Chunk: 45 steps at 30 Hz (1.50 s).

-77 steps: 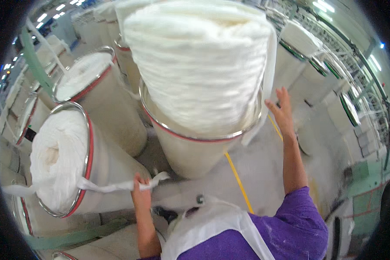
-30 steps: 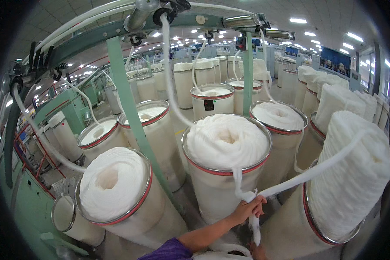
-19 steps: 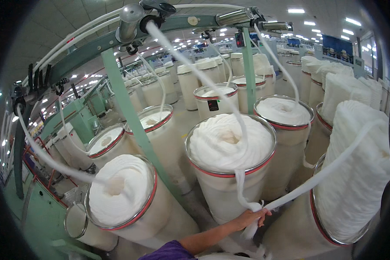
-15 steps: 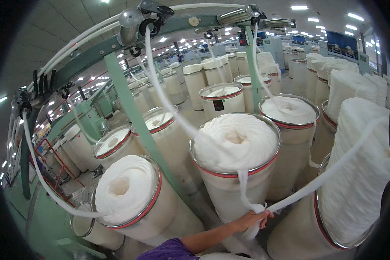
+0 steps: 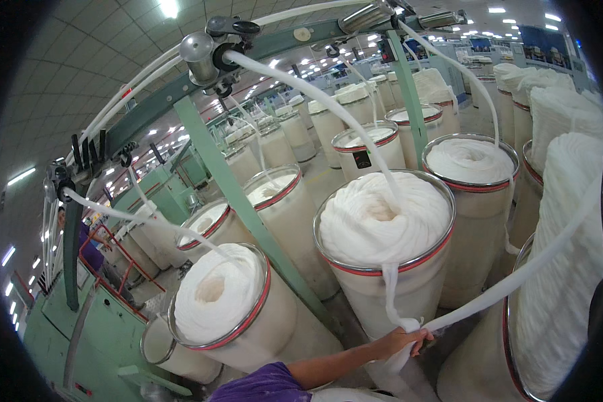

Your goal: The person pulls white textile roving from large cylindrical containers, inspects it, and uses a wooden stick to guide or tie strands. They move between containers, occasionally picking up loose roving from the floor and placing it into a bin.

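My left hand (image 5: 403,343), reaching in from the lower edge in a purple sleeve, is closed around a white fibre sliver (image 5: 391,295). That strand hangs over the rim of the middle can (image 5: 355,281), which holds a coiled heap of sliver (image 5: 382,214). A second, thicker sliver strand (image 5: 502,288) runs from my fist up to the right, past a tall white coil stack (image 5: 563,268) standing out of the right can. Loose sliver trails below the fist. My right hand is not in view.
Overhead, a green frame (image 5: 261,50) carries metal rollers (image 5: 199,50) that feed slivers down into cans. A green post (image 5: 248,208) slants between the middle can and the left can (image 5: 281,321). Another person (image 5: 90,244) stands by red railings (image 5: 124,258) at far left. More cans fill the background.
The view has shifted, so most things sit farther right. Slivers hanging from the overhead rollers have swung and bowed out to the right. My left hand keeps its grip on the sliver.
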Each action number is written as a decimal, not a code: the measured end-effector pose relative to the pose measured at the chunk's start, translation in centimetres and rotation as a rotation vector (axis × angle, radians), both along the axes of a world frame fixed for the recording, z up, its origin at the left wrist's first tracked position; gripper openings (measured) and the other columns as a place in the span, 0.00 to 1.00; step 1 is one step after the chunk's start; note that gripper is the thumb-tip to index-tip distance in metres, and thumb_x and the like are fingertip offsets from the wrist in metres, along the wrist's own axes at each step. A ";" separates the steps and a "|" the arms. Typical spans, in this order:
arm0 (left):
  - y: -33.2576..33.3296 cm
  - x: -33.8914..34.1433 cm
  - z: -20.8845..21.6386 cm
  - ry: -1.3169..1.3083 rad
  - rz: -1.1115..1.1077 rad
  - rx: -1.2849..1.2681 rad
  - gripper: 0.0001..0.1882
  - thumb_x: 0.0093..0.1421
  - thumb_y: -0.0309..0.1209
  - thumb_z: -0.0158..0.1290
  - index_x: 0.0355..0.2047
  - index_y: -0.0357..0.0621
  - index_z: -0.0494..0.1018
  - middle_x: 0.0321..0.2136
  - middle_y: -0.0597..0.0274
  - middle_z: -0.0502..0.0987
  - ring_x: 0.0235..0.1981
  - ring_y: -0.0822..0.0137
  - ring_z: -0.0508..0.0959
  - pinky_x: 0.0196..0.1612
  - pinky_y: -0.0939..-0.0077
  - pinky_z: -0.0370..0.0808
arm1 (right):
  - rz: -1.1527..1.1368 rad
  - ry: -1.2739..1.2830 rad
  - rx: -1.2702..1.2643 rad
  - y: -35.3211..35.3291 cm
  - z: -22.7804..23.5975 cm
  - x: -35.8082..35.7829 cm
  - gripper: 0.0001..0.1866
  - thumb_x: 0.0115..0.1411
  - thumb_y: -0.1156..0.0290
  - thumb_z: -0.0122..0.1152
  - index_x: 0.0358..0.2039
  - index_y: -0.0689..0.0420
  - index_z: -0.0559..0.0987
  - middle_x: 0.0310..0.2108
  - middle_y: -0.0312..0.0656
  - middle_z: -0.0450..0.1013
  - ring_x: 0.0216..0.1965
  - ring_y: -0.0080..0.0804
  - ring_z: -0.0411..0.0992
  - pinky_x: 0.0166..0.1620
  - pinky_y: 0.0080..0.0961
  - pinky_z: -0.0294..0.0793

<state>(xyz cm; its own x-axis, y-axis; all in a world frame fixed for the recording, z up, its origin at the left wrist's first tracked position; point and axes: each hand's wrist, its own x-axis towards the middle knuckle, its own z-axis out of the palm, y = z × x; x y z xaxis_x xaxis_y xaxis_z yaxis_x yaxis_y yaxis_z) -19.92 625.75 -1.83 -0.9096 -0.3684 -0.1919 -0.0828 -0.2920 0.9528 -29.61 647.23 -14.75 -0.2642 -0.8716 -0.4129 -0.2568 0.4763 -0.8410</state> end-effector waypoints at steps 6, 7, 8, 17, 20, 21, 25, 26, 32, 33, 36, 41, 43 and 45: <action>0.0 -0.1 -0.3 -0.044 0.031 0.084 0.19 0.68 0.42 0.39 0.42 0.37 0.70 0.19 0.68 0.67 0.22 0.76 0.69 0.32 0.78 0.70 | 0.001 -0.005 0.004 1.0 0.1 -0.4 0.13 0.60 0.66 0.54 0.41 0.59 0.77 0.38 0.45 0.74 0.36 0.42 0.72 0.40 0.30 0.70; 0.0 -0.1 -0.4 -0.039 0.024 0.068 0.19 0.68 0.42 0.39 0.42 0.37 0.70 0.19 0.68 0.68 0.22 0.76 0.69 0.32 0.78 0.69 | 0.003 -0.006 0.005 1.2 0.2 -0.4 0.13 0.60 0.66 0.54 0.41 0.59 0.77 0.37 0.45 0.74 0.36 0.42 0.72 0.40 0.30 0.70; -0.1 -0.1 -0.5 -0.032 0.016 0.053 0.19 0.68 0.41 0.39 0.43 0.37 0.70 0.19 0.68 0.68 0.21 0.76 0.69 0.32 0.79 0.69 | 0.001 -0.008 0.005 1.4 0.4 -0.5 0.13 0.60 0.66 0.54 0.41 0.59 0.77 0.37 0.45 0.74 0.36 0.42 0.72 0.40 0.30 0.70; 0.6 0.3 0.0 0.003 -0.111 -0.073 0.19 0.67 0.42 0.41 0.37 0.37 0.72 0.18 0.66 0.69 0.23 0.74 0.70 0.32 0.79 0.68 | 0.071 -0.039 -0.414 0.6 15.8 -5.2 0.12 0.60 0.67 0.54 0.41 0.59 0.77 0.37 0.46 0.74 0.36 0.43 0.72 0.39 0.30 0.70; 1.5 0.6 0.6 -0.018 -0.158 -0.045 0.18 0.66 0.42 0.44 0.36 0.38 0.73 0.18 0.67 0.69 0.22 0.75 0.70 0.30 0.79 0.69 | 0.178 0.703 -0.941 -1.8 22.5 -5.0 0.18 0.55 0.58 0.58 0.40 0.59 0.76 0.33 0.45 0.74 0.35 0.42 0.72 0.44 0.38 0.68; 1.8 0.7 0.8 -0.028 -0.166 -0.022 0.18 0.65 0.42 0.46 0.36 0.39 0.74 0.18 0.67 0.70 0.21 0.76 0.70 0.29 0.80 0.69 | 0.215 0.978 -0.991 -2.9 23.8 -4.4 0.26 0.51 0.50 0.63 0.41 0.59 0.74 0.35 0.42 0.73 0.40 0.39 0.71 0.53 0.43 0.65; 1.9 1.5 1.0 -0.134 -0.238 -0.252 0.17 0.63 0.44 0.48 0.34 0.40 0.73 0.21 0.65 0.73 0.23 0.75 0.72 0.28 0.78 0.69 | 0.348 1.107 -0.823 -6.8 24.2 -2.2 0.32 0.41 0.44 0.66 0.40 0.56 0.77 0.36 0.41 0.74 0.45 0.41 0.71 0.61 0.51 0.52; 1.6 1.8 0.8 -0.142 -0.291 -0.260 0.17 0.63 0.44 0.48 0.34 0.41 0.73 0.22 0.65 0.74 0.23 0.75 0.73 0.28 0.78 0.70 | 0.434 1.079 -0.701 -7.0 23.4 -2.2 0.29 0.42 0.45 0.66 0.37 0.56 0.78 0.32 0.40 0.75 0.41 0.40 0.72 0.58 0.50 0.57; 0.6 4.9 -3.5 -0.230 -0.396 -0.074 0.21 0.64 0.47 0.47 0.38 0.39 0.72 0.30 0.65 0.76 0.32 0.72 0.74 0.37 0.76 0.71 | 0.473 0.576 -0.310 -5.0 15.1 -1.8 0.10 0.59 0.65 0.54 0.34 0.59 0.77 0.26 0.50 0.74 0.27 0.48 0.73 0.31 0.38 0.71; 0.7 5.6 -4.6 -0.209 -0.351 -0.054 0.21 0.64 0.47 0.47 0.39 0.39 0.72 0.30 0.65 0.76 0.33 0.72 0.74 0.38 0.77 0.72 | 0.428 0.561 -0.323 -4.3 13.4 -1.3 0.10 0.59 0.65 0.54 0.33 0.59 0.77 0.26 0.51 0.74 0.26 0.49 0.73 0.30 0.39 0.71; 0.7 7.7 -7.4 -0.265 -0.141 0.063 0.21 0.64 0.47 0.46 0.40 0.40 0.72 0.30 0.65 0.75 0.33 0.72 0.74 0.37 0.76 0.71 | 0.330 0.501 -0.299 -2.4 9.0 0.5 0.12 0.59 0.62 0.54 0.31 0.58 0.76 0.25 0.51 0.74 0.25 0.51 0.72 0.30 0.42 0.70; 0.8 10.3 -8.2 -0.240 0.145 0.074 0.21 0.64 0.48 0.44 0.36 0.40 0.71 0.23 0.65 0.71 0.25 0.72 0.71 0.31 0.77 0.68 | 0.222 0.408 -0.241 -0.7 5.1 1.9 0.14 0.60 0.57 0.53 0.32 0.55 0.77 0.26 0.52 0.74 0.26 0.52 0.72 0.31 0.44 0.69; 1.0 10.7 -7.6 -0.238 0.202 0.136 0.22 0.64 0.50 0.43 0.35 0.40 0.71 0.21 0.65 0.70 0.24 0.72 0.70 0.31 0.77 0.67 | 0.168 0.455 -0.173 -0.9 5.0 1.4 0.14 0.60 0.56 0.52 0.33 0.54 0.77 0.28 0.52 0.75 0.29 0.51 0.73 0.32 0.44 0.70; 1.2 10.6 -7.0 -0.267 0.221 0.151 0.23 0.65 0.50 0.42 0.36 0.40 0.71 0.22 0.66 0.69 0.24 0.73 0.69 0.32 0.77 0.67 | 0.120 0.576 -0.058 -1.5 5.8 0.5 0.15 0.61 0.56 0.50 0.33 0.53 0.78 0.31 0.50 0.76 0.33 0.48 0.74 0.34 0.42 0.72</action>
<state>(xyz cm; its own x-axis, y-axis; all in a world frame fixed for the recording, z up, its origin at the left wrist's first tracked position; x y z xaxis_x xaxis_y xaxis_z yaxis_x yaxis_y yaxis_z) -9.29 626.91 -8.86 -0.7223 -0.4995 -0.4783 -0.2414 -0.4659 0.8512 -29.13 645.75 -8.95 -0.3300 -0.9261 -0.1826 -0.7290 0.3730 -0.5740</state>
